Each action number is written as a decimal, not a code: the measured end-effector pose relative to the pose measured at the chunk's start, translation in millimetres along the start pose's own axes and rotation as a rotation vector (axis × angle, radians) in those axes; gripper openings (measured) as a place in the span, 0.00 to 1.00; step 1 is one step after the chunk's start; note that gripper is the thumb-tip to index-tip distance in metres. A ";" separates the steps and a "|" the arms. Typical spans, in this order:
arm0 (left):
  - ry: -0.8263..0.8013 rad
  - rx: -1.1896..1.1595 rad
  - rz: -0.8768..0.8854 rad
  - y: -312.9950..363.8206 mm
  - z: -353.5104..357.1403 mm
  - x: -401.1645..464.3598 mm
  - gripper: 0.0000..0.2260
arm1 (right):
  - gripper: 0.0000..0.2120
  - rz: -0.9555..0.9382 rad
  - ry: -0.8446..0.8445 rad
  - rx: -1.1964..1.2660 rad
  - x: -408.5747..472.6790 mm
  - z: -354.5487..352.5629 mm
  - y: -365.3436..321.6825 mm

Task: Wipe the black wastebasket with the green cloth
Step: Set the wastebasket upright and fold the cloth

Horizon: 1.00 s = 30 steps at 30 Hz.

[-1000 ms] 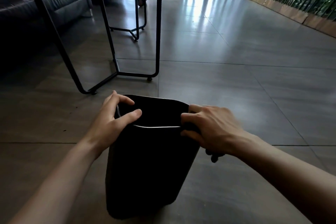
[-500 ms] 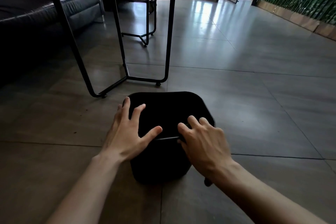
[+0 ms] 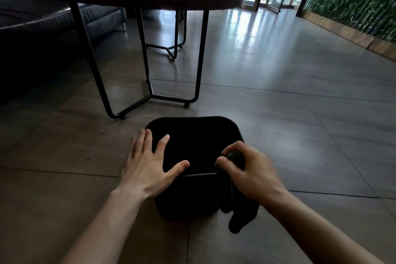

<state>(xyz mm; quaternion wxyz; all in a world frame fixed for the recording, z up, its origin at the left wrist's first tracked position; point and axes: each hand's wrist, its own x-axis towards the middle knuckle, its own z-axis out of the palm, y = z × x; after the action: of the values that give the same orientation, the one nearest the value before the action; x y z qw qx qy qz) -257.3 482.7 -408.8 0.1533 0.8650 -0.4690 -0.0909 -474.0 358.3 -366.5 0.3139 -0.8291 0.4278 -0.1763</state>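
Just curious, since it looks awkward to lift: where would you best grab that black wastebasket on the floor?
Probably the top rim of the black plastic wastebasket, taken from above at two opposite sides. It stands upright with its mouth open, and the rounded-square walls look smooth, with no handle showing.

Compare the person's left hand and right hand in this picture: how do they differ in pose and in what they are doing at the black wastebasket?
The left hand lies flat with fingers spread on the black wastebasket; the right hand has its fingers curled. The left hand holds nothing; the right hand grips the green cloth, which hangs down beside the wastebasket. The left hand is at the near left rim, the right hand at the near right. Both are bare and at the wastebasket's rim.
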 end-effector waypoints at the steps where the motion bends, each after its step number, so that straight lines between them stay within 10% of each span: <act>1: 0.034 -0.018 0.053 6.4 -2.2 0.0 0.45 | 0.07 0.096 -0.003 0.154 4.2 -7.0 -0.9; 6: -0.038 -0.457 0.311 52.6 -13.8 -9.3 0.39 | 0.06 0.376 -0.034 0.702 14.8 -32.2 -15.7; 13: -0.110 -0.775 0.309 90.6 -5.9 -26.3 0.58 | 0.16 0.293 -0.254 1.382 11.4 -44.9 -32.8; 17: -0.027 -0.861 0.259 90.6 -9.1 -19.6 0.39 | 0.20 0.145 -0.301 1.531 10.8 -50.4 -28.4; 21: 0.131 -1.008 0.173 93.7 -22.0 -17.0 0.16 | 0.27 0.110 -0.235 1.394 8.0 -54.5 -13.5; 30: 0.165 -0.983 0.308 103.8 -35.2 -26.4 0.30 | 0.24 -0.168 -0.126 0.383 -2.4 -39.9 8.0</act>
<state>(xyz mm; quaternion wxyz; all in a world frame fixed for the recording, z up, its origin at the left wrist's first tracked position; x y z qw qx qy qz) -342.3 457.9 -339.1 0.5893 0.6163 -0.4790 -0.2085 -502.5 341.9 -342.3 0.4761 -0.7963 0.2955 -0.2279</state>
